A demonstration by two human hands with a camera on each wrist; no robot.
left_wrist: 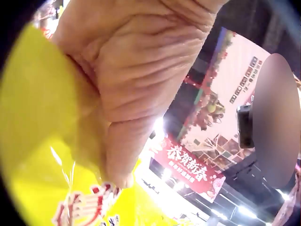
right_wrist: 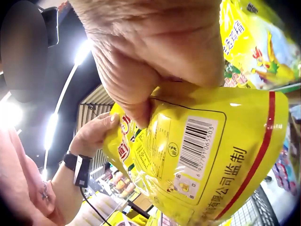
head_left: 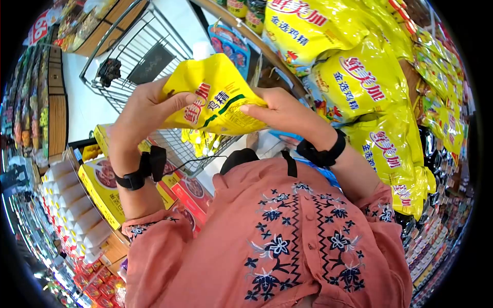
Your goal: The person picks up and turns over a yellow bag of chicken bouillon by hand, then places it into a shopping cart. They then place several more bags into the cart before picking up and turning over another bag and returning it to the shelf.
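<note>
A stack (head_left: 359, 82) of big yellow bags fills the right side of the head view, from the top edge down to the lower right. A wire cart (head_left: 144, 46) stands in the upper left, and some small yellow packets (head_left: 200, 141) lie in it near the centre. Yellow and red boxes (head_left: 102, 179) sit on a shelf at the lower left.

A single yellow bag (head_left: 215, 97) is held up at the centre of the frame, in front of the cart and just left of the stack. The left hand (head_left: 146, 108) grips its left edge, with the thumb laid across the printed face. The right hand (head_left: 282, 110) pinches its right edge between thumb and fingers. Both hands are clamped on the bag, one at each side, and do not touch each other. In the right wrist view the back of the bag shows a barcode (right_wrist: 197, 143) at the centre.
</note>
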